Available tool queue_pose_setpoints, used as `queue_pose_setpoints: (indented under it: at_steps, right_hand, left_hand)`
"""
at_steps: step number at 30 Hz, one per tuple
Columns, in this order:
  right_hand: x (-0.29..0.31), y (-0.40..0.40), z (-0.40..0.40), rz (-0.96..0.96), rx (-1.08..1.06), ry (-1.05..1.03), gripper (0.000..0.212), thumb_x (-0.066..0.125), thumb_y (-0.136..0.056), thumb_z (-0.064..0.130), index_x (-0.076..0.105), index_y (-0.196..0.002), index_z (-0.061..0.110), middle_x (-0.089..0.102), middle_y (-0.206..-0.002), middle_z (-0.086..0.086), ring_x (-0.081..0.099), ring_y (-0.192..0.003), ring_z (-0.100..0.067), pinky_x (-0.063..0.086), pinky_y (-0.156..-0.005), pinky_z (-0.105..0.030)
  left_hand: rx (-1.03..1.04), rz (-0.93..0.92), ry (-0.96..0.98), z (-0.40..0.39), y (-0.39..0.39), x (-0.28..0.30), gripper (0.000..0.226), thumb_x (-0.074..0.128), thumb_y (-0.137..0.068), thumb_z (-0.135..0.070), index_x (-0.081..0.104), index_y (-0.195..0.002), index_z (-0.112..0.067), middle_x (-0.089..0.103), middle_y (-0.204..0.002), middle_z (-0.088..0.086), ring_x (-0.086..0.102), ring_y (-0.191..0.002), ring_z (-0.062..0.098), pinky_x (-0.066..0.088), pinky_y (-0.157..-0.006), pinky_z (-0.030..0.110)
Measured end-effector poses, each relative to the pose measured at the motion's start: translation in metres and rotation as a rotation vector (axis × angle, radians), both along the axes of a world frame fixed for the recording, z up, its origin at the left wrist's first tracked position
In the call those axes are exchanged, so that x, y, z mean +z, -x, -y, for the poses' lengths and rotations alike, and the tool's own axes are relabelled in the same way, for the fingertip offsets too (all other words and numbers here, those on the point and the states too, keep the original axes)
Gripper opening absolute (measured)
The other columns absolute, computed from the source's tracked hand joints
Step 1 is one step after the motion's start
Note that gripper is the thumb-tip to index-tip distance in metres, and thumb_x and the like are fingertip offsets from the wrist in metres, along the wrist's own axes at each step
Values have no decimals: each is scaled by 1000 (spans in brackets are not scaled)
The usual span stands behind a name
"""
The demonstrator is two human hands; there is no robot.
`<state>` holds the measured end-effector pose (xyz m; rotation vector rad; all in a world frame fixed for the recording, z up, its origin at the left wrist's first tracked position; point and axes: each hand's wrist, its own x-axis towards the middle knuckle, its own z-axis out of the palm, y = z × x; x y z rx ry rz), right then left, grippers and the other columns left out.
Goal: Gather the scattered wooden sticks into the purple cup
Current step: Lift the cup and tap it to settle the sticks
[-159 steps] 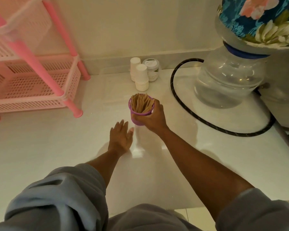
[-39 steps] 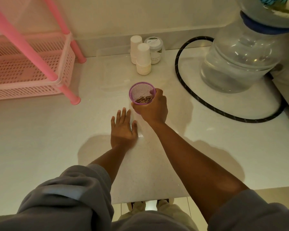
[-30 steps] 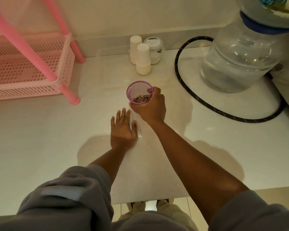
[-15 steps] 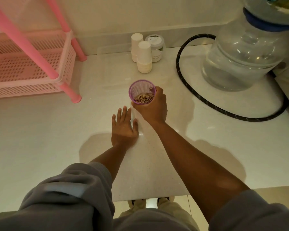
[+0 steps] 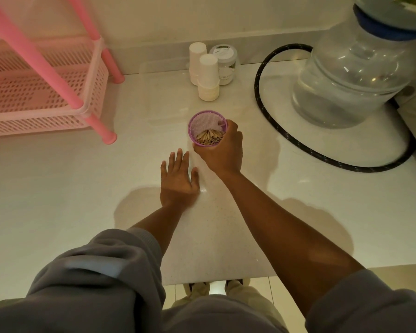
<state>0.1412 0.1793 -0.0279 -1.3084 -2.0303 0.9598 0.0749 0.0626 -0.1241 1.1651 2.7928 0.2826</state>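
White counter (image 5: pixel 58 200) holds pink rack (image 5: pixel 46 92) against wall (image 5: pixel 202 15).

Single head-worn view, wide-angle, looking steeply forward and down from above the surface (image 5: pixel 58 200), near, at arm's reach.

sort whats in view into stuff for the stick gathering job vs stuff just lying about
Job: purple cup, wooden sticks inside it, right hand gripping it, left hand flat on the counter.

Lying about: pink rack, white cups, jar, black hose, water bottle.
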Motion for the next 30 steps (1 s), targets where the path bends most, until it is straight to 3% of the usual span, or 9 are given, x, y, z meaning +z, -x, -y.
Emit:
queue_pose_setpoints:
  at_steps: [15, 20, 24, 28, 30]
  right_hand:
    - [-13, -13, -5, -25, 103, 87, 92, 86, -61, 47, 39, -134, 16, 53, -132, -1, 50, -116, -17, 47, -80, -21]
    - [-17, -14, -5, -108, 122, 9, 91, 85, -62, 49, 42, -135, 15, 54, -131, -2, 50, -116, -15, 44, -83, -17]
    - [-20, -12, -11, -70, 152, 81, 95, 87, -57, 49, 41, -133, 16, 55, -129, -1, 53, -115, -17, 51, -85, -22]
    - [-14, -5, -10, -205, 119, -1, 92, 85, -57, 52, 44, -130, 16, 56, -126, -1, 52, -108, -10, 45, -78, -11]
    - [-11, -1, -12, -204, 122, 19, 92, 86, -57, 50, 43, -130, 15, 56, -126, -2, 52, -109, -11, 48, -79, -14]
  left_hand:
    - [-8, 21, 11, 0, -2, 6, 67, 11, -99, -59, 8, -157, -26, -1, -165, -5, -7, -151, 16, -5, -123, 41]
    - [-2, 2, 62, -2, -1, 8, 68, 8, -98, -60, 6, -157, -26, -4, -164, -5, -9, -151, 17, -8, -123, 40]
    - [1, 21, 65, -1, -3, 10, 68, 6, -97, -58, 4, -157, -26, -5, -165, -6, -10, -151, 16, -5, -124, 41]
    - [27, 22, 102, -4, -3, 11, 69, 5, -96, -60, 2, -157, -27, -7, -164, -7, -12, -151, 16, -5, -124, 41]
    - [30, 13, 100, -4, -4, 11, 67, 6, -97, -59, 3, -157, -27, -6, -164, -7, -11, -151, 16, -4, -124, 42]
